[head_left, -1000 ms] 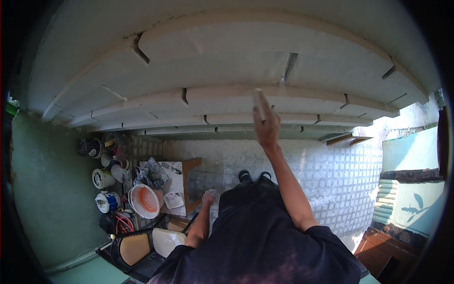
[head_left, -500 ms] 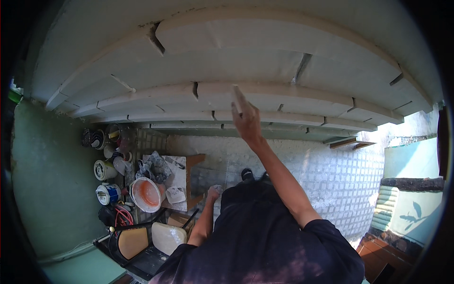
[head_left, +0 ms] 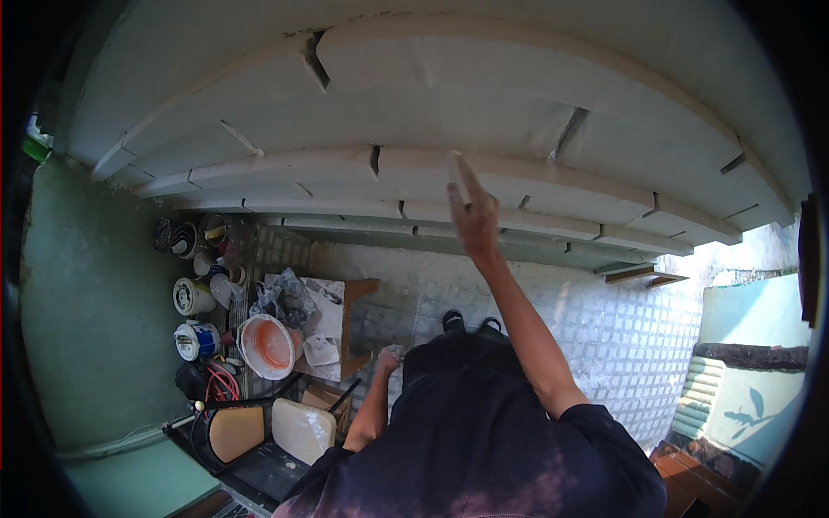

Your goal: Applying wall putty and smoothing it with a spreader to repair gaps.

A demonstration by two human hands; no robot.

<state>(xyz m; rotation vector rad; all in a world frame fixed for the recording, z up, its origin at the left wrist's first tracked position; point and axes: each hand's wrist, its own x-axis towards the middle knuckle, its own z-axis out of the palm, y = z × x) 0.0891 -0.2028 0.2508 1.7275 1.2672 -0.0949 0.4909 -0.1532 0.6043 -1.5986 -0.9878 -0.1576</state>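
Note:
My right hand [head_left: 472, 217] is raised against a white stepped moulding [head_left: 535, 186] that runs across the wall in long pieces with gaps at the joints. It grips a small flat white tool [head_left: 454, 169], whose tip lies on the moulding's edge. My left hand [head_left: 390, 355] hangs low beside my dark shirt, dusted white, above a small wooden table [head_left: 352, 304]. Whether that hand holds anything is not visible.
On the tiled floor [head_left: 604, 337] far below stand an orange bucket [head_left: 267, 345], several paint tubs [head_left: 192, 296] and a black chair with tan cushions [head_left: 237, 432]. A green wall [head_left: 86, 328] is at the left and a blue wall [head_left: 743, 345] at the right.
My right hand has slid leftward along the moulding with the white tool. The view has turned slightly, and my left hand has stayed low.

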